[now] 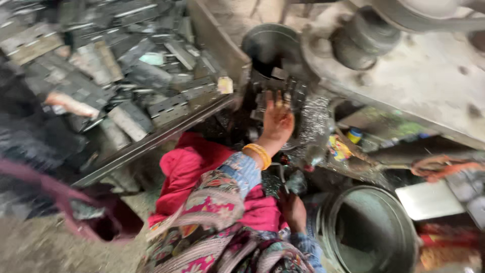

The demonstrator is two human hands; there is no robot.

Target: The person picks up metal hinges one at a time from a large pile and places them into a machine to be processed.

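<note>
Under the machine's grey bed, the left hand [277, 121] presses open fingers on stiff, sharp-edged perforated metal pieces [275, 88]; the right hand [293, 210], low by the round bin [374, 232], cannot be told.

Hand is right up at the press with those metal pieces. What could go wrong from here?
1. The left hand rests on a dark perforated metal part right under the machine head; fingers could get pinched.
2. The bangles and loose patterned sleeve could snag there.
3. The heaped metal pieces in the tray beside it look sharp-edged and could slide. The picture is blurred, so this is tentative.
</note>
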